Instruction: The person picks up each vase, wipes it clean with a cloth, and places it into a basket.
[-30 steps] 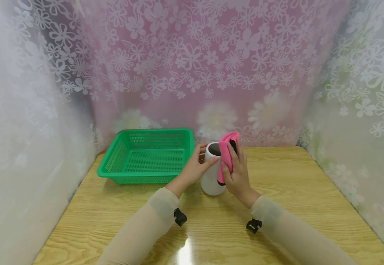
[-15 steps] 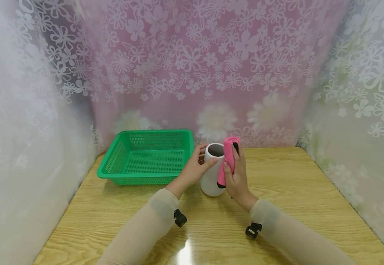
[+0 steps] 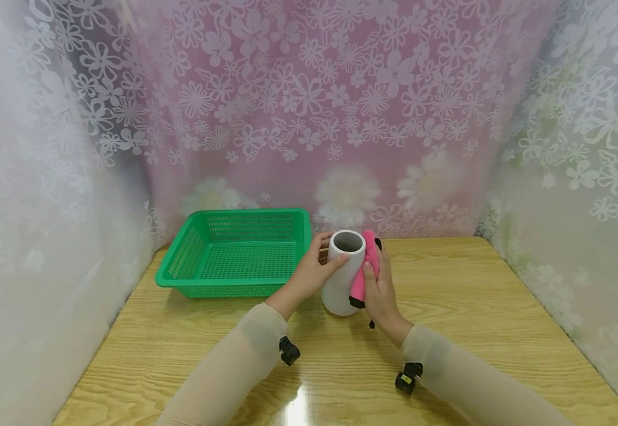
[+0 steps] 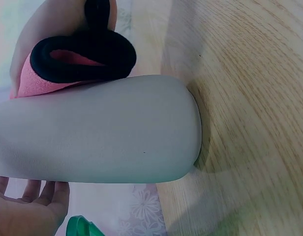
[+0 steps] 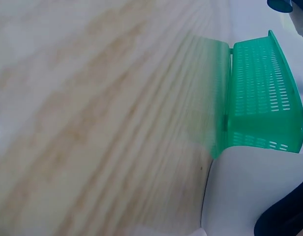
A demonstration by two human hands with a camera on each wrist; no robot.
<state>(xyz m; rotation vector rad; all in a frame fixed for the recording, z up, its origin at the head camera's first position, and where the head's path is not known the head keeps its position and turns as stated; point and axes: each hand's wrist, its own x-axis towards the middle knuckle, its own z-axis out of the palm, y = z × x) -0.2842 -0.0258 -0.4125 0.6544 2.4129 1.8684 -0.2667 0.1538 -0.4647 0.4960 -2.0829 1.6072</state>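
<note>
A white vase [image 3: 338, 290] with a round open mouth stands upright on the wooden table. My left hand [image 3: 311, 269] grips its upper left side, thumb across the front and fingers round the back. In my right hand [image 3: 385, 299] is a folded pink cloth [image 3: 365, 273] with black edging, held against the vase's right side. The left wrist view shows the cloth's looped black edge [image 4: 117, 55] lying along the vase's wall [image 4: 107, 132]. Only the vase's lower part [image 5: 250, 189] and a bit of black edging [image 5: 284, 211] appear in the right wrist view.
A green plastic basket [image 3: 234, 283] with perforated walls stands left of the vase, close to my left hand. Flowered curtains [image 3: 309, 118] hang behind the table [image 3: 474, 331] and along both sides. A black camera mount sits on each sleeved wrist.
My right hand has slid the cloth down and round the vase's right side, so the rim now shows in full. The left hand and the vase have stayed in place.
</note>
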